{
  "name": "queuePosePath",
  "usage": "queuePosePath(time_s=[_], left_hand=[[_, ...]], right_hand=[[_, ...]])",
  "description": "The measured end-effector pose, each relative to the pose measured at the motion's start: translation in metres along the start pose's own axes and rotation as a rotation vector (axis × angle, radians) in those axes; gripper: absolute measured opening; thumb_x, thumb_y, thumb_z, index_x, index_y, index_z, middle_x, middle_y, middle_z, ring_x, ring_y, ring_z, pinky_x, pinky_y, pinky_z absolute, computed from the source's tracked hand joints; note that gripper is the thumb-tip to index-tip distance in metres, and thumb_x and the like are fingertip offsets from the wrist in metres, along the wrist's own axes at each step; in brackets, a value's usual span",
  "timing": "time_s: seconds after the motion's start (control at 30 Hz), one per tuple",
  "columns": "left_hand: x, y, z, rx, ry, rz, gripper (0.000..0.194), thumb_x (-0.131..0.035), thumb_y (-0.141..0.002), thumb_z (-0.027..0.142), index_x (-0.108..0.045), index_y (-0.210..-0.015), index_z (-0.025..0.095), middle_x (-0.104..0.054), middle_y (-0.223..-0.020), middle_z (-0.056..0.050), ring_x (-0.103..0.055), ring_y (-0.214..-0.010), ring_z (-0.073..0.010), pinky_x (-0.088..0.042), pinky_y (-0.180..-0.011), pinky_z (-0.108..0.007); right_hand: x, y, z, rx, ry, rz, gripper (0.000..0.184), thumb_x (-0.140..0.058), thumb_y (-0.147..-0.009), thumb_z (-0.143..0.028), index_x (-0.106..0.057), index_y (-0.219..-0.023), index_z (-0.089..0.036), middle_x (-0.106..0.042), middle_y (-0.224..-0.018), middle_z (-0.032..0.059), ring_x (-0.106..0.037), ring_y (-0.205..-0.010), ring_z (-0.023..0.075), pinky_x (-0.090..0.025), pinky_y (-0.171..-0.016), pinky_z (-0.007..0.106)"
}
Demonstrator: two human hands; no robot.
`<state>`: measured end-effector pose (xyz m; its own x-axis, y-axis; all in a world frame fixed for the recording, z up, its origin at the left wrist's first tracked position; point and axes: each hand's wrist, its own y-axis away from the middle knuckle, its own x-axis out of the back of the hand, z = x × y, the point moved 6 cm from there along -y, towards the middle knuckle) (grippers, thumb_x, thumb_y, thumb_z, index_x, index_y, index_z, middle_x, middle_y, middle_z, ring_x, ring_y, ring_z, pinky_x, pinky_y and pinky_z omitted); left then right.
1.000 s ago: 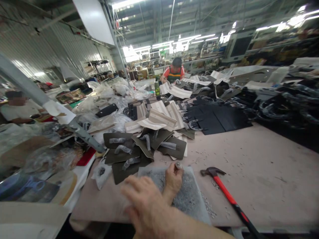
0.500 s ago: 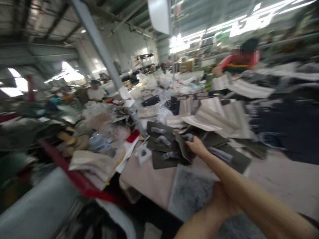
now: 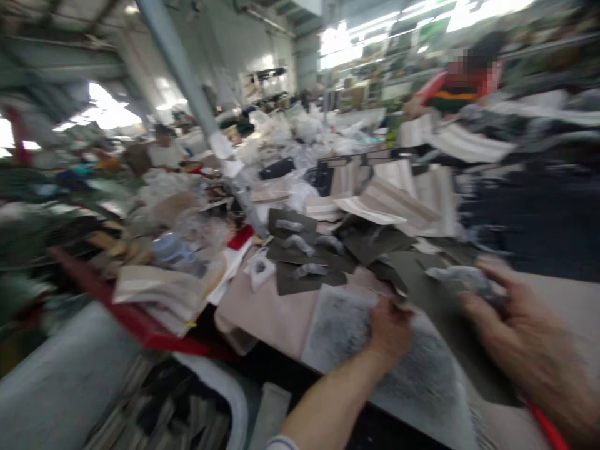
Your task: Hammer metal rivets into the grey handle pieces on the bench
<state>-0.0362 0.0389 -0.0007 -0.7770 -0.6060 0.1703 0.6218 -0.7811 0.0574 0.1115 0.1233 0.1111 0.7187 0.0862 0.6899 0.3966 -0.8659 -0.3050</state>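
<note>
My right hand (image 3: 520, 331) is closed around a plastic-wrapped handle (image 3: 464, 281) on a dark olive panel (image 3: 426, 281), at the right of the table. My left hand (image 3: 391, 328) pinches the near edge of dark olive material with its fingertips, above a grey speckled slab (image 3: 337, 319). Whether that edge belongs to the same panel I cannot tell. Left of it lie several more olive panels (image 3: 285, 284) with wrapped handles, overlapping on the pinkish tabletop (image 3: 262, 312). Motion blurs the right hand somewhat.
Striped beige fabric pieces (image 3: 398, 200) and dark navy material (image 3: 539, 219) lie farther back. A slanted grey post (image 3: 187, 81) rises at the table's left. A red bar (image 3: 107, 300) and a pale bin (image 3: 239, 400) stand at lower left. A person (image 3: 459, 81) works across the table.
My right hand has come from the panel stack toward me and to the right, bringing a handled panel. My left hand has shifted up and left over the slab and now pinches an olive edge.
</note>
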Motion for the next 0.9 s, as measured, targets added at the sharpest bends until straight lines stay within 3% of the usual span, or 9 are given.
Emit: queuePosePath(time_s=[0.07,0.1,0.13,0.2,0.33,0.47,0.6,0.9], left_hand=[[0.011,-0.004,0.001,0.012,0.062,0.018,0.011,-0.057,-0.089,0.026,-0.063,-0.093,0.017,-0.073,-0.091,-0.013,-0.07,-0.085,-0.0211,-0.056,-0.077,-0.034],[0.022,-0.008,-0.002,-0.005,0.111,0.128,0.013,-0.061,-0.087,0.028,-0.062,-0.092,0.016,-0.073,-0.089,-0.011,-0.07,-0.082,-0.022,-0.057,-0.077,-0.035],[0.025,-0.015,-0.006,-0.013,0.137,0.129,0.019,-0.061,-0.086,0.03,-0.06,-0.098,0.016,-0.073,-0.092,-0.01,-0.07,-0.085,-0.0218,-0.056,-0.081,-0.035],[0.024,-0.027,-0.011,-0.042,0.173,0.088,0.028,-0.061,-0.086,0.033,-0.056,-0.108,0.017,-0.073,-0.098,-0.008,-0.07,-0.091,-0.0199,-0.055,-0.086,-0.033],[0.006,-0.033,-0.002,-0.115,0.198,-0.095,0.029,-0.068,-0.08,0.034,-0.059,-0.101,0.016,-0.074,-0.093,-0.007,-0.071,-0.088,-0.0188,-0.055,-0.083,-0.03],[-0.03,-0.029,0.005,-0.141,0.203,-0.314,0.028,-0.071,-0.078,0.034,-0.061,-0.096,0.015,-0.074,-0.089,-0.007,-0.071,-0.084,-0.0183,-0.055,-0.081,-0.03],[-0.06,-0.025,-0.002,-0.113,0.218,-0.459,0.028,-0.069,-0.079,0.032,-0.059,-0.099,0.016,-0.074,-0.09,-0.006,-0.071,-0.085,-0.0186,-0.055,-0.082,-0.031],[-0.075,-0.017,-0.003,-0.128,0.125,-0.563,0.022,-0.067,-0.082,0.03,-0.061,-0.097,0.017,-0.074,-0.092,-0.006,-0.07,-0.087,-0.0185,-0.054,-0.083,-0.03]], right_hand=[[0.011,0.042,0.001,-0.142,0.02,0.085,0.053,-0.048,-0.091,-0.045,-0.043,-0.14,-0.023,-0.066,-0.092,0.0124,-0.062,-0.076,0.0295,-0.047,-0.067,0.041],[0.009,0.059,0.002,-0.167,0.003,0.137,0.053,-0.048,-0.09,-0.043,-0.045,-0.138,-0.021,-0.067,-0.096,0.0115,-0.063,-0.078,0.028,-0.049,-0.07,0.04],[0.0,0.073,0.006,-0.19,-0.01,0.139,0.053,-0.047,-0.091,-0.041,-0.043,-0.14,-0.02,-0.068,-0.103,0.0109,-0.064,-0.082,0.0261,-0.051,-0.073,0.039],[-0.023,0.099,0.018,-0.253,0.005,0.091,0.053,-0.044,-0.093,-0.034,-0.039,-0.143,-0.018,-0.069,-0.107,0.01,-0.066,-0.082,0.0228,-0.052,-0.073,0.035],[-0.059,0.135,0.027,-0.254,0.045,-0.051,0.05,-0.038,-0.096,-0.028,-0.037,-0.144,-0.015,-0.07,-0.112,0.0132,-0.069,-0.087,0.0237,-0.052,-0.078,0.035],[-0.061,0.142,0.026,-0.311,0.056,-0.083,0.044,-0.042,-0.095,-0.029,-0.044,-0.136,-0.014,-0.07,-0.101,0.0122,-0.069,-0.088,0.0252,-0.051,-0.078,0.036],[-0.051,0.133,0.028,-0.338,0.068,-0.078,0.035,-0.049,-0.093,-0.036,-0.054,-0.122,-0.016,-0.062,-0.107,0.0128,-0.064,-0.095,0.025,-0.05,-0.082,0.036],[-0.048,0.131,0.038,-0.357,0.004,-0.066,0.024,-0.051,-0.093,-0.033,-0.057,-0.109,-0.016,-0.055,-0.101,0.0085,-0.06,-0.09,0.0206,-0.048,-0.082,0.032]])
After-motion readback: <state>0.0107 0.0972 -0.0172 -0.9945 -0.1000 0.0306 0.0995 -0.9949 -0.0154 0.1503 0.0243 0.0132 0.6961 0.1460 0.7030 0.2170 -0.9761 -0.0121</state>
